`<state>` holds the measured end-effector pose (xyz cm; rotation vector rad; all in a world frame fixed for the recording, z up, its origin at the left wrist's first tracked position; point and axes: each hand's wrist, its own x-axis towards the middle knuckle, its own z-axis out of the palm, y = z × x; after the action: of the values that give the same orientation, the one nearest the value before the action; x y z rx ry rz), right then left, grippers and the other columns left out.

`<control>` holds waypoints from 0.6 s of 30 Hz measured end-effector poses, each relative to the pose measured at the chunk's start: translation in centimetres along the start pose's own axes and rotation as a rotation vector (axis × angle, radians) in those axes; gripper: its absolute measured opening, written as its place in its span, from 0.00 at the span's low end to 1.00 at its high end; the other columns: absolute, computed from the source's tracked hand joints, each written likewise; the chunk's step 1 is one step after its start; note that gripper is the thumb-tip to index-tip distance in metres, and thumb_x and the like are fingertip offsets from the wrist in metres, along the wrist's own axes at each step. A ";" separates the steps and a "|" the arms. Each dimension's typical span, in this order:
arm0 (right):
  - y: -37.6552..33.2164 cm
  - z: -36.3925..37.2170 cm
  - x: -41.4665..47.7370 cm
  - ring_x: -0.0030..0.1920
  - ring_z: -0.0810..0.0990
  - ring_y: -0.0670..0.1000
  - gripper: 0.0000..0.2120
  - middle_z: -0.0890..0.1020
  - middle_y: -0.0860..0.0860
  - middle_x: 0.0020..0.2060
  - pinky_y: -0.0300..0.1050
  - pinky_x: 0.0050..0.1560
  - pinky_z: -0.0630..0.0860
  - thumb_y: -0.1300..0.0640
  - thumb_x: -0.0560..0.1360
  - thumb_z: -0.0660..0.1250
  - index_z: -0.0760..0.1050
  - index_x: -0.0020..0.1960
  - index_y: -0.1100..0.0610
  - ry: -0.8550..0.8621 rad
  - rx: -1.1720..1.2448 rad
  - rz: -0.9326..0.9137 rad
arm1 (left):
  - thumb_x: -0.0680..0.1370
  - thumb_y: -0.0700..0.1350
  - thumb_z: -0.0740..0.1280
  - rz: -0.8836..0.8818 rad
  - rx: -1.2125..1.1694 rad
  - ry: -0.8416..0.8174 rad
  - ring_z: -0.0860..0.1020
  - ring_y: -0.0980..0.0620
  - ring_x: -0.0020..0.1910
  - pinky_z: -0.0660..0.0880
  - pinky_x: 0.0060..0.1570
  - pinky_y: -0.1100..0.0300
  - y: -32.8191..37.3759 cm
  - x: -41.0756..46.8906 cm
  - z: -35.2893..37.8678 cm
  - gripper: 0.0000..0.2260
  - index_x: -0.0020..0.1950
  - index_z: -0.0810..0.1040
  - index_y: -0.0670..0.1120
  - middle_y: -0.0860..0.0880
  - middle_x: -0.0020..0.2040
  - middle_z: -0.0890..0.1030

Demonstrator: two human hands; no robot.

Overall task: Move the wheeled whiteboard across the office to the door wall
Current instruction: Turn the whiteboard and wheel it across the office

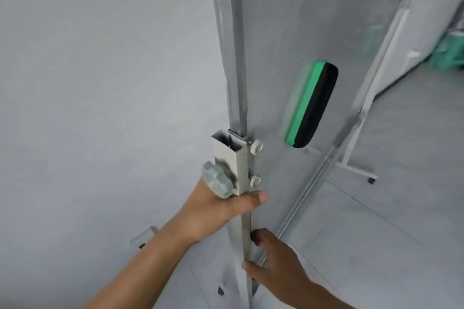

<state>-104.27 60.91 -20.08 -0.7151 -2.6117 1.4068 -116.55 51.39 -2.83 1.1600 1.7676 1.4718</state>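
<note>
The left grip is wrapped tight around the pale upright post of the wheeled whiteboard, thumb lying across the front of the post just beneath a large ribbed clamping knob. The right grip sits lower on the same post, thumb pressed to its near face and fingers curled round its far edge, so it too is clamped on the post. Both bare forearms rise from the bottom of the view.

Above the left grip the post ends in an open square sleeve from which a thinner grey inner tube climbs out of the top of the view. Two small ribbed knobs stand on the sleeve's right side, one above the other.

The board's glossy grey face stretches away to the right of the post, seen at a steep angle. A green and black eraser clings to that face, well clear of both grips. The marker tray runs along the board's lower edge. At the far end a white stand leg with a dark caster rests on the pale tiled floor.

A plain pale wall fills the left side, close behind the post. Something green sits blurred at the far right edge.
</note>
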 end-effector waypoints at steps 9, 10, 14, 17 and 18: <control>-6.4 4.4 -1.2 0.65 0.72 0.44 0.46 0.66 0.38 0.70 0.47 0.64 0.74 0.39 0.64 0.71 0.50 0.75 0.41 0.435 0.176 0.202 | 0.60 0.56 0.80 0.142 -0.089 -0.234 0.76 0.43 0.66 0.75 0.63 0.45 3.0 1.5 -5.6 0.46 0.74 0.63 0.54 0.48 0.65 0.78; -7.5 4.3 -1.0 0.65 0.72 0.45 0.48 0.65 0.38 0.70 0.46 0.63 0.74 0.41 0.64 0.73 0.49 0.76 0.42 0.479 0.212 0.193 | 0.63 0.51 0.80 0.164 -0.081 -0.254 0.78 0.48 0.63 0.77 0.60 0.51 3.9 1.8 -5.6 0.43 0.74 0.63 0.54 0.52 0.62 0.80; -10.3 4.0 0.1 0.58 0.76 0.43 0.50 0.72 0.40 0.64 0.40 0.54 0.77 0.46 0.62 0.77 0.51 0.76 0.41 0.607 0.376 0.216 | 0.68 0.38 0.78 0.234 -0.012 -0.250 0.82 0.63 0.40 0.78 0.38 0.69 5.3 2.8 -3.4 0.22 0.55 0.73 0.52 0.61 0.40 0.81; -10.1 3.9 0.2 0.50 0.79 0.43 0.42 0.80 0.42 0.54 0.35 0.44 0.75 0.48 0.63 0.75 0.60 0.73 0.42 0.632 0.457 0.341 | 0.70 0.33 0.73 0.225 -0.065 -0.259 0.79 0.62 0.33 0.78 0.34 0.66 5.2 3.3 -2.1 0.19 0.51 0.72 0.52 0.60 0.36 0.79; -10.1 3.8 0.1 0.46 0.79 0.42 0.35 0.80 0.42 0.48 0.33 0.40 0.73 0.50 0.65 0.74 0.66 0.69 0.44 0.630 0.446 0.384 | 0.70 0.31 0.72 0.228 -0.071 -0.262 0.78 0.63 0.32 0.76 0.32 0.68 5.3 3.4 -1.9 0.19 0.53 0.72 0.51 0.59 0.37 0.78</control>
<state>-109.08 53.31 -14.10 -1.3569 -1.6727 1.4580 -118.30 53.59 3.13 1.4816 1.4337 1.4199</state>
